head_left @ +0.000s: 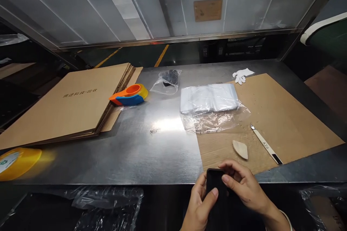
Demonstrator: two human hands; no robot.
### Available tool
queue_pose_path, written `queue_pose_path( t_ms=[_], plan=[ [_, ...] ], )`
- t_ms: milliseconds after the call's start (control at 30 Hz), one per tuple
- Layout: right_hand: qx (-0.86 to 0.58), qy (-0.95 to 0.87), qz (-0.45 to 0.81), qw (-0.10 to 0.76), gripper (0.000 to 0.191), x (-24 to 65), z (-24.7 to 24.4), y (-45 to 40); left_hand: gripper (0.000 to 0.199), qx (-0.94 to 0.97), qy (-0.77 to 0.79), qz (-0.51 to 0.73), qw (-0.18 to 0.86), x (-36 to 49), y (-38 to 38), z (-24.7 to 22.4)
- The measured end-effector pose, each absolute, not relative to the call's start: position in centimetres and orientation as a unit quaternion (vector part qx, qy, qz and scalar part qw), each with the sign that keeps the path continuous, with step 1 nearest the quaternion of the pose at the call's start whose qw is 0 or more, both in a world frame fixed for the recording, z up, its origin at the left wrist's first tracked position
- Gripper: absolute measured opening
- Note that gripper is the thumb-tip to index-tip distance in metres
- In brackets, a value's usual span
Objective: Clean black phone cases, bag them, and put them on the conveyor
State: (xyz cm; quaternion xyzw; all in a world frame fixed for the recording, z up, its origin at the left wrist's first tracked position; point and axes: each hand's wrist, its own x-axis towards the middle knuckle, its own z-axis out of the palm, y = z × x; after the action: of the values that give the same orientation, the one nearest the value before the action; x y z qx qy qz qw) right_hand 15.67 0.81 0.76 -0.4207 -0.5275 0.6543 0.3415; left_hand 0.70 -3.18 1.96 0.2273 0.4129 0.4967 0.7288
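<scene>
A black phone case [214, 178] with rounded corners stands tilted up at the table's front edge, between my two hands. My left hand [200, 204] is closed around its left side, with the thumb across the face. On the upper right edge, my right hand [245, 189] grips it with thumb and curled fingers. The lower end of the case merges with the dark background. Just beyond my hands, a wedge-shaped wooden piece [240, 149] and a white-handled knife marked A26 [266, 144] lie on a brown cardboard sheet [287, 115].
A stack of clear plastic bags [208, 98] lies mid-table. Behind are a bag with something black [170, 78] and a white glove [242, 75]. Stacked cardboard [73, 97], a tape dispenser [130, 95] and a yellow tape roll [20, 164] are left. A metal-framed panel [189, 38] overhangs the back.
</scene>
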Motion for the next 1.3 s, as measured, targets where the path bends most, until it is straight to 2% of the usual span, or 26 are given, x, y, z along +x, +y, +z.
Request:
queue_pose_path(
  t_ms=[200, 333, 433, 600, 667, 733, 833, 900, 1033, 1167, 1233, 1300],
  plan=[
    [-0.406, -0.496, 0.682, 0.352, 0.023, 15.4, 0.5, 0.6, 0.034, 0.192, 0.407, 0.483, 0.751, 0.5, -3.4, 1.2],
    [-0.433, -0.537, 0.635, 0.347, 0.022, 15.3, 0.3, 0.6, 0.038, 0.136, 0.423, 0.469, 0.764, 0.6, -3.3, 0.8],
    [-0.516, -0.598, 0.493, 0.364, 0.023, 15.9, 0.0, 0.9, 0.051, 0.040, 0.412, 0.451, 0.791, 0.6, -2.9, 1.0],
    [-0.637, -0.656, 0.167, 0.368, 0.028, 20.1, -0.8, 2.9, 0.062, -0.016, 0.416, 0.442, 0.795, 0.1, -2.1, 1.8],
    [-0.683, -0.659, 0.013, 0.316, 0.035, 22.5, -1.3, 4.1, 0.061, -0.035, 0.416, 0.447, 0.791, 0.0, -1.9, 2.0],
    [-0.735, -0.639, -0.079, 0.214, 0.042, 24.6, -1.9, 5.4, 0.058, -0.051, 0.408, 0.465, 0.784, 0.0, -1.8, 2.1],
    [-0.771, -0.626, -0.073, 0.092, 0.042, 26.2, -3.0, 6.6, 0.056, -0.056, 0.387, 0.492, 0.778, 0.0, -1.4, 2.3],
    [-0.770, -0.632, -0.048, 0.076, 0.038, 26.4, -3.5, 7.0, 0.056, -0.054, 0.379, 0.508, 0.772, -0.1, -1.2, 2.5],
    [-0.781, -0.615, -0.020, 0.106, 0.039, 26.0, -3.4, 6.9, 0.055, -0.041, 0.374, 0.546, 0.749, -0.6, -1.0, 2.6],
    [-0.792, -0.586, 0.020, 0.173, 0.037, 25.2, -1.7, 5.3, 0.057, -0.032, 0.369, 0.564, 0.738, -1.1, -1.3, 2.4],
    [-0.775, -0.590, 0.087, 0.212, 0.033, 24.2, -0.5, 3.6, 0.058, -0.024, 0.369, 0.571, 0.733, -1.2, -1.3, 2.3],
    [-0.720, -0.600, 0.232, 0.261, 0.030, 22.5, 0.6, 1.5, 0.057, -0.019, 0.370, 0.589, 0.719, -1.2, -1.2, 2.3]
  ],
)
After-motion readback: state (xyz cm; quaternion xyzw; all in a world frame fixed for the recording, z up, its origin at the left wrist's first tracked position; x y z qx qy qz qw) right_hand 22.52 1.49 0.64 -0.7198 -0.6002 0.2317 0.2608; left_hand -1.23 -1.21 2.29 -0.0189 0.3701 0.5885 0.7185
